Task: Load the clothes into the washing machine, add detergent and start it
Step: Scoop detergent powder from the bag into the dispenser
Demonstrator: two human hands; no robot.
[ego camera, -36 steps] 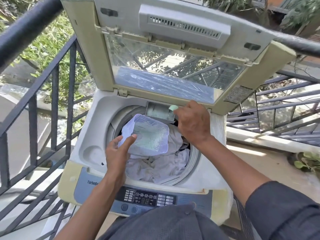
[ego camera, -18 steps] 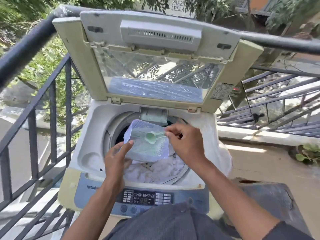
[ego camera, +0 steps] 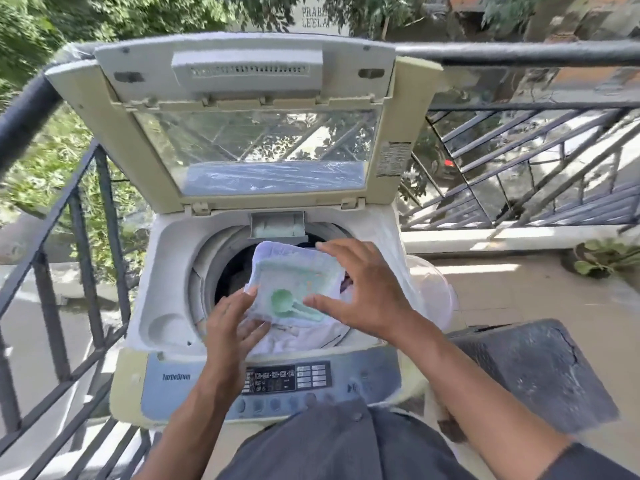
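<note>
The top-loading washing machine (ego camera: 166,271) stands with its lid (ego camera: 252,147) raised. White clothes (ego camera: 304,337) fill the drum. Over the drum is a translucent detergent tub (ego camera: 298,271) of pale green powder, and a green scoop (ego camera: 282,301) lies loose in it. My left hand (ego camera: 232,330) holds the tub's near left corner, thumb on the rim and fingers beneath. My right hand (ego camera: 367,292) spans the tub's right side, fingers on the far edge and thumb on the near edge. The detergent drawer (ego camera: 277,225) at the drum's back is open. The control panel (ego camera: 287,377) faces me.
A black metal railing (ego camera: 83,244) runs close along the left and behind the machine. A dark stone block (ego camera: 530,368) sits at my right, with a clear plastic basket (ego camera: 436,292) beside the machine. A potted plant (ego camera: 602,258) is on the floor at far right.
My right hand brought the scoop back from the drawer, dropped it into the tub and now holds the tub's right side. The tub has sunk lower over the drum.
</note>
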